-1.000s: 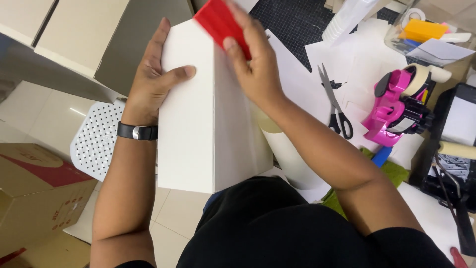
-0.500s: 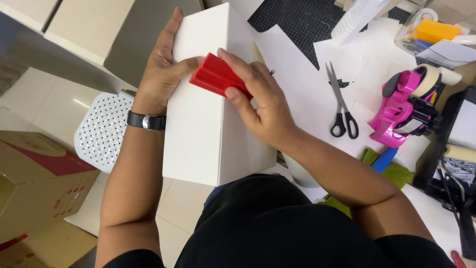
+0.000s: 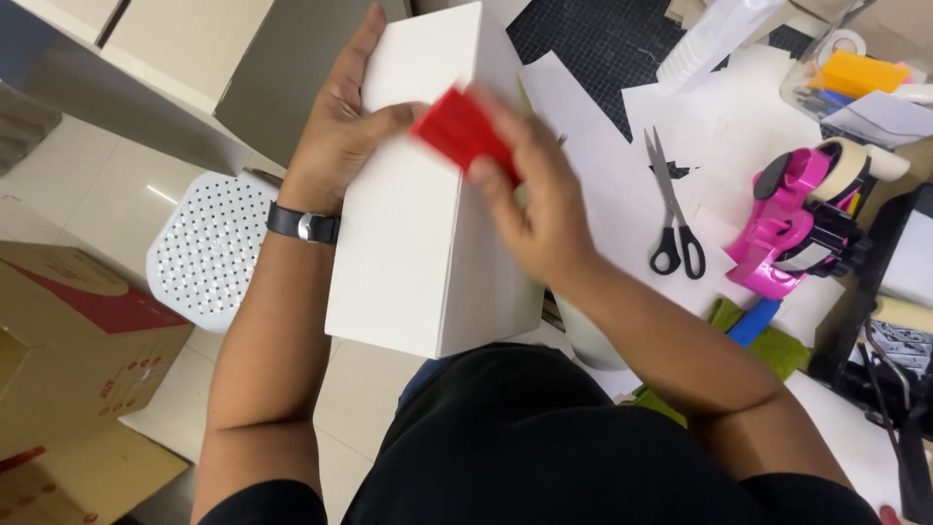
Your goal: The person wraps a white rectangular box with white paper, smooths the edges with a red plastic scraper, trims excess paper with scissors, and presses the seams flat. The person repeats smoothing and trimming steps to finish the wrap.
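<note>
L hand (image 3: 342,146) lay flat against the far-left side of a tall white box (image 3: 418,204), fingers spread & pressed on it, thumb hooked over the top face; black wristwatch (image 3: 303,226) on that wrist. R hand (image 3: 530,209) was clamped on a red plastic scraper (image 3: 462,131), thumb & fingers pinching it, its edge touching the box's top face just beside the L thumb. Scraper & R hand were motion-blurred, so exact finger placement can't be told. Box sat tilted across the person's lap, near end over the black shirt (image 3: 544,447).

Right of the R hand, on the white worktop (image 3: 603,194): black-handled scissors (image 3: 673,209) lying closed, near; further right a pink tape dispenser (image 3: 792,228) w/ a roll of tan tape. Past the R hand, a black cutting mat (image 3: 603,44). Left of the L arm, below it on the floor: a white perforated stool seat (image 3: 209,248), & further left a brown cardboard carton (image 3: 78,360) w/ red print.
</note>
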